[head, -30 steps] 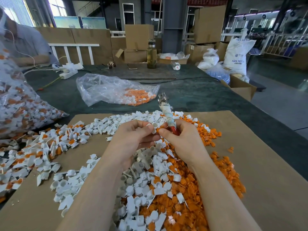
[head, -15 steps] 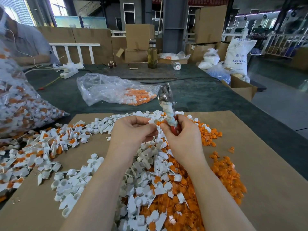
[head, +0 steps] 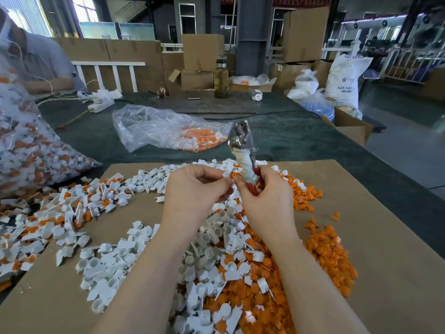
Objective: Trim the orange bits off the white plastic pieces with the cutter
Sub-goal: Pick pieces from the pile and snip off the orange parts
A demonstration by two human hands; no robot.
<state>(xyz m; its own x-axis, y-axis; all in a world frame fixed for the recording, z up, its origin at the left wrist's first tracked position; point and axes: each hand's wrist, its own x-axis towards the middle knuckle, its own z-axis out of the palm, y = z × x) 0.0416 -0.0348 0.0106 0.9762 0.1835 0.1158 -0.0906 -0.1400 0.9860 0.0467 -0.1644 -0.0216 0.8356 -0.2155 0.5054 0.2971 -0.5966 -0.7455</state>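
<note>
My right hand (head: 267,198) grips the cutter (head: 243,150), a metal-jawed tool with taped red handles, jaws pointing up and away. My left hand (head: 195,189) pinches a small white piece with an orange bit (head: 233,175) right beside the cutter's handle; both hands touch at the fingertips. Below them lies a heap of white plastic pieces (head: 212,242) on brown cardboard (head: 385,249). Cut orange bits (head: 322,249) pile up to the right and under my right forearm. Untrimmed white and orange pieces (head: 62,213) spread to the left.
A clear bag with orange and white pieces (head: 168,131) lies on the green table beyond the cardboard. A larger full bag (head: 29,150) sits at far left. A person in a grey shirt (head: 36,61) sits at back left. A glass bottle (head: 221,78) and boxes stand behind.
Both hands have risen and drawn slightly away from me, and the cutter has tilted more upright. The orange bit now shows between my fingertips.
</note>
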